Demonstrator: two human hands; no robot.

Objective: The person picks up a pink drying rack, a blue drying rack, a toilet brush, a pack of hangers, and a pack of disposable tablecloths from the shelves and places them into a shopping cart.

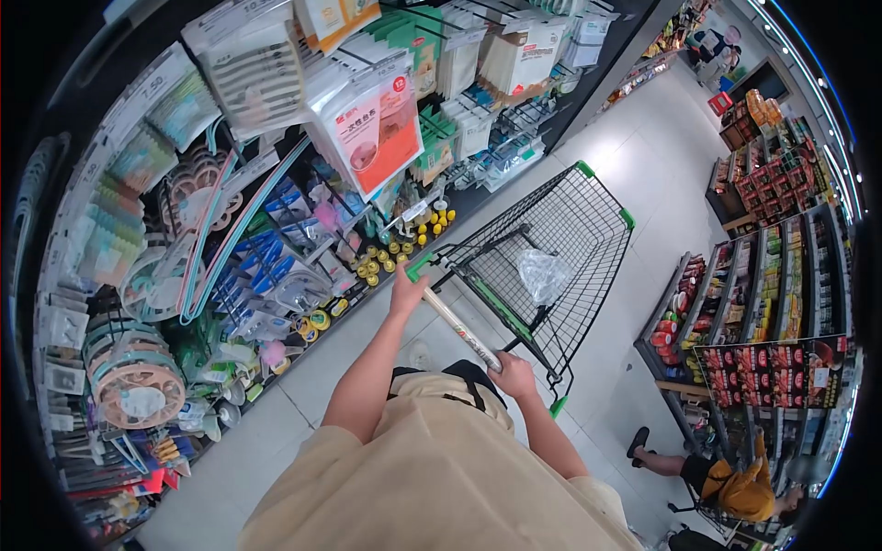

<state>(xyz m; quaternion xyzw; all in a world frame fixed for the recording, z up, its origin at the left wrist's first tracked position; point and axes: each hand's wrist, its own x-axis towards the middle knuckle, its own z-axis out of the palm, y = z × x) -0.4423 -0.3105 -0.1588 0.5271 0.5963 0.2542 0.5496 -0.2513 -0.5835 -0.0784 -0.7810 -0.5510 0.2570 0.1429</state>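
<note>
Shelves (266, 211) crowd the left; floor (657, 197) beside the cart (560, 220) lies open.

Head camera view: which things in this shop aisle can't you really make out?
All in the head view.
Clear bag in the cart: contents too small and crumpled to tell.
Left hand on the handle: its back hides the fingers, so grip or rest is unclear.
Shelf price tags: print too small.
Crouching person, lower right: partly cut off by the picture's edge.
</note>
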